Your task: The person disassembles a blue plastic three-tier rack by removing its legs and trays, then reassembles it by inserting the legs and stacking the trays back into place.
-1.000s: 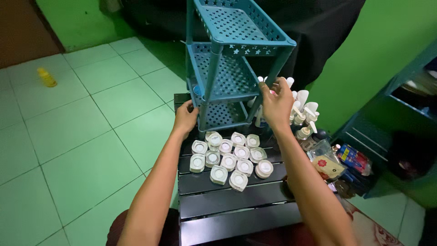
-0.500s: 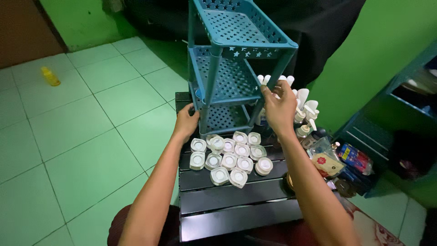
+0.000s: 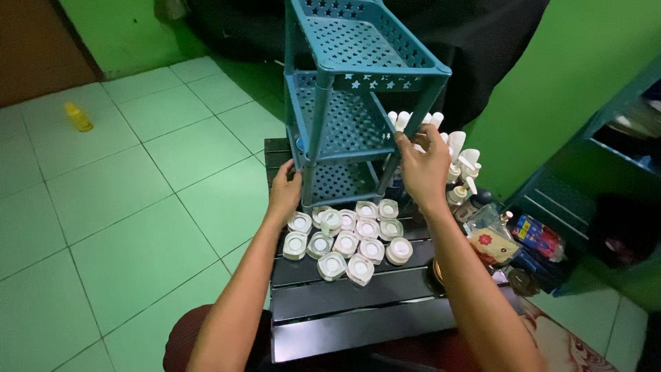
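While both hands grip the blue rack, left hand clasps its lower post, right hand pinches a rear post, w/ white jars just below rack.

A teal perforated plastic three-tier rack stands at the far end of the black slatted desk. Just before the rack, on the desk, lies a cluster of small white square-edged jars. Right of the rack stand white pump bottles. The left hand touches the rack's lower left post; the right hand is at its right front post. Far left of the rack, a small yellow bottle stands on the tiled floor.
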